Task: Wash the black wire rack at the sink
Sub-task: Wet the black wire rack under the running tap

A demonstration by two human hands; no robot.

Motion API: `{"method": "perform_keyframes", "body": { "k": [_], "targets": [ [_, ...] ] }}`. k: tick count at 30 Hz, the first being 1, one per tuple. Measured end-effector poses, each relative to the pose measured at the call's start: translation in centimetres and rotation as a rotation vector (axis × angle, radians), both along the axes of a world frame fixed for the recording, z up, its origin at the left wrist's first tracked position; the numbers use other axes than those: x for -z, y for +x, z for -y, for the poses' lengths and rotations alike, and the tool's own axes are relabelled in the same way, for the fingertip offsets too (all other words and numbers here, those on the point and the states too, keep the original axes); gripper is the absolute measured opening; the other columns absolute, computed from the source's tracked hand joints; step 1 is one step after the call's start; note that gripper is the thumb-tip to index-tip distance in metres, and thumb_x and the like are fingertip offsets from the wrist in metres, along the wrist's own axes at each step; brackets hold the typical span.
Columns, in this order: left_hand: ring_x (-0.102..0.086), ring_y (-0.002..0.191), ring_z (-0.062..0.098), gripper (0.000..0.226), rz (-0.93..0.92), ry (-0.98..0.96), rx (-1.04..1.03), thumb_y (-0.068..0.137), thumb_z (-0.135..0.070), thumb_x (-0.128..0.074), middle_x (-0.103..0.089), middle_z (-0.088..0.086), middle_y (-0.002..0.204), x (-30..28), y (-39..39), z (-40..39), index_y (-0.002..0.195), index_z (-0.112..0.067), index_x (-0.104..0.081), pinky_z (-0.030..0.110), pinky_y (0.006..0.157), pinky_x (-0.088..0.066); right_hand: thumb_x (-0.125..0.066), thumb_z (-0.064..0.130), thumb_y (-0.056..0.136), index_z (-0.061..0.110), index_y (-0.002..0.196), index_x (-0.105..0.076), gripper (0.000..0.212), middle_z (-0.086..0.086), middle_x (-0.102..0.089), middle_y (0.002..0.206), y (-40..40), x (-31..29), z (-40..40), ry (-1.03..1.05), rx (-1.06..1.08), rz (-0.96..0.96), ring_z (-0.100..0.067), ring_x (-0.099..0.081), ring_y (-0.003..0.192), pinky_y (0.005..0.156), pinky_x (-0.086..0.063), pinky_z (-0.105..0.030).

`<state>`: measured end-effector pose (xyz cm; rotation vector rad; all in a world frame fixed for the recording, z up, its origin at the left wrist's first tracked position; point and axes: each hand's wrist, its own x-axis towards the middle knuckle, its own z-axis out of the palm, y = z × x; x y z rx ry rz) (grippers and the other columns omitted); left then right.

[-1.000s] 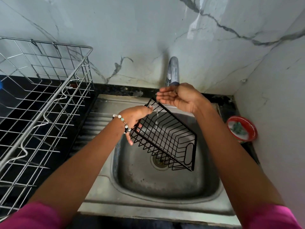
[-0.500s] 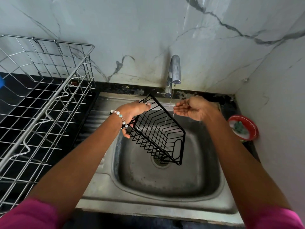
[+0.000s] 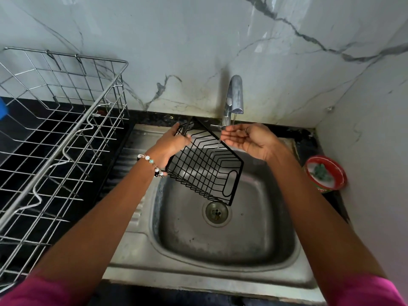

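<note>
Black wire rack (image 3: 204, 167) hangs tilted over the steel sink (image 3: 223, 235), the left hand (image 3: 171, 143) gripping its upper left edge. Beside it the right hand (image 3: 249, 139) is cupped open, palm up, under the faucet's (image 3: 235, 98) thin stream.

One black rack (image 3: 205, 168) – one steel rack (image 3: 59, 133) – two hands.

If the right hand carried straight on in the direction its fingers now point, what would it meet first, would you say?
Probably the black wire rack. The right hand, cupped open under the tap, points its fingers leftward at the rack's upper edge, close by; depth is unclear, so it might pass just above.
</note>
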<state>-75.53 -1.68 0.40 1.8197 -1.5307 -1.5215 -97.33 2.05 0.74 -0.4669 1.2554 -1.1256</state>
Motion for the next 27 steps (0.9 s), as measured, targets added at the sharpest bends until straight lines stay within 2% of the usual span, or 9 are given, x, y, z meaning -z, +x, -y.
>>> {"method": "perform_keyframes", "body": {
  "k": [4,7,9,12,15,18,21,24,27],
  "targets": [
    [-0.045,0.127,0.026,0.059,-0.057,-0.011,-0.057,0.096,-0.029,-0.055,-0.046,0.006,0.143,0.5,1.5,0.0,0.149,-0.038,-0.029,0.049,0.108,-0.034,-0.036,-0.011,0.091,-0.006,0.102,-0.062,0.029,-0.017,-0.069,0.094,-0.2,0.8,-0.3,0.027,-0.002,-0.033,-0.025,-0.068,0.088,0.08,-0.057,-0.03],
    [-0.049,0.101,0.021,0.037,-0.083,0.058,-0.114,0.1,-0.03,-0.048,-0.052,0.005,0.122,0.7,2.2,-0.3,0.136,-0.033,-0.046,0.043,0.09,-0.041,-0.038,-0.008,0.092,0.002,0.094,-0.064,0.028,-0.009,-0.067,0.079,0.2,1.9,0.4,0.068,-0.053,-0.106,-0.016,-0.065,0.068,0.062,-0.056,-0.023],
    [-0.049,0.096,0.022,0.03,-0.075,0.141,-0.14,0.098,-0.038,-0.047,-0.052,0.004,0.112,0.8,2.5,-0.5,0.128,-0.037,-0.049,0.045,0.083,-0.044,-0.038,-0.008,0.092,0.003,0.089,-0.063,0.028,-0.008,-0.064,0.071,0.8,2.9,1.3,0.078,-0.083,-0.247,-0.013,-0.06,0.056,0.052,-0.05,-0.021],
    [-0.05,0.097,0.024,0.021,-0.06,0.195,-0.166,0.098,-0.044,-0.045,-0.051,0.007,0.115,0.8,2.7,-0.7,0.116,-0.034,-0.049,0.043,0.078,-0.047,-0.04,-0.006,0.094,0.004,0.085,-0.06,0.024,-0.011,-0.059,0.073,1.9,4.3,3.3,0.012,-0.108,-0.594,-0.012,-0.052,0.047,0.04,-0.038,-0.02],
    [-0.047,0.083,0.018,0.016,-0.072,0.169,-0.151,0.101,-0.037,-0.044,-0.049,0.004,0.111,1.1,2.5,-0.7,0.115,-0.03,-0.047,0.033,0.067,-0.042,-0.049,-0.001,0.093,0.004,0.096,-0.063,0.015,-0.011,-0.065,0.094,2.9,5.3,5.7,-0.154,-0.219,-0.995,-0.017,-0.06,0.068,0.058,-0.051,-0.027],
    [-0.046,0.086,0.017,0.011,-0.098,0.164,-0.164,0.101,-0.034,-0.044,-0.047,0.0,0.101,1.4,2.7,-0.6,0.112,-0.033,-0.047,0.037,0.082,-0.042,-0.051,0.002,0.094,0.002,0.108,-0.064,0.02,-0.014,-0.065,0.108,3.2,5.7,8.0,-0.285,-0.328,-1.331,-0.025,-0.063,0.092,0.086,-0.05,-0.03],
    [-0.045,0.096,0.02,0.011,-0.1,0.179,-0.182,0.102,-0.033,-0.043,-0.046,-0.002,0.098,1.5,3.2,-0.2,0.112,-0.034,-0.046,0.037,0.082,-0.04,-0.052,-0.004,0.09,0.0,0.113,-0.063,0.025,-0.018,-0.063,0.111,2.8,6.2,10.1,-0.315,-0.447,-1.497,-0.028,-0.061,0.1,0.086,-0.042,-0.024],
    [-0.046,0.098,0.02,0.021,-0.093,0.186,-0.186,0.102,-0.034,-0.043,-0.048,0.001,0.11,1.8,3.5,0.0,0.122,-0.032,-0.046,0.037,0.078,-0.04,-0.062,0.003,0.085,0.003,0.117,-0.061,0.032,-0.017,-0.059,0.111,2.7,7.0,11.4,-0.378,-0.606,-1.778,-0.029,-0.055,0.107,0.098,-0.043,-0.036],
    [-0.047,0.098,0.021,0.045,-0.081,0.21,-0.191,0.1,-0.039,-0.045,-0.046,0.006,0.135,2.5,3.5,0.1,0.143,-0.031,-0.036,0.044,0.091,-0.042,-0.065,0.016,0.084,0.008,0.116,-0.06,0.033,-0.014,-0.057,0.116,3.3,7.8,11.5,-0.325,-0.736,-1.937,-0.03,-0.048,0.114,0.104,-0.033,-0.042]
  ]
}}
